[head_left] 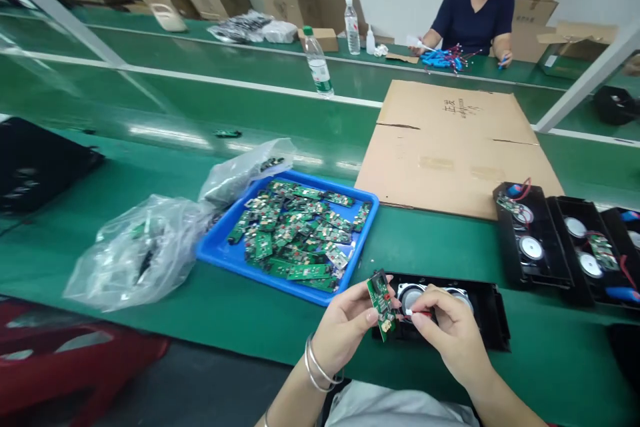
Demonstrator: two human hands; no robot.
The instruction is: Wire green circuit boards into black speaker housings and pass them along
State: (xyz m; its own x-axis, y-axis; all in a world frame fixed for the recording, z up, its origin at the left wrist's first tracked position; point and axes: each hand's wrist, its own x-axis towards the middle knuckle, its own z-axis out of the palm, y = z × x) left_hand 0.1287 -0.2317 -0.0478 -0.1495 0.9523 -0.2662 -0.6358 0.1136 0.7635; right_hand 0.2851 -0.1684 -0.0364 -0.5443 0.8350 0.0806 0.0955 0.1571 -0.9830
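A small green circuit board is pinched, tilted up, between the thumb and fingers of my left hand. Close beside it, my right hand pinches a small white connector with red wire at its fingertips; the gap between connector and board looks small. Under both hands lies a black speaker housing with two round speakers, partly covered by my right hand. To the left, a blue tray holds many more green circuit boards.
Clear plastic bags lie left of the tray. Several black housings with speakers and wires stand at the right. A flat cardboard sheet lies ahead, a water bottle beyond the tray. Across the bench, a person handles blue wired parts.
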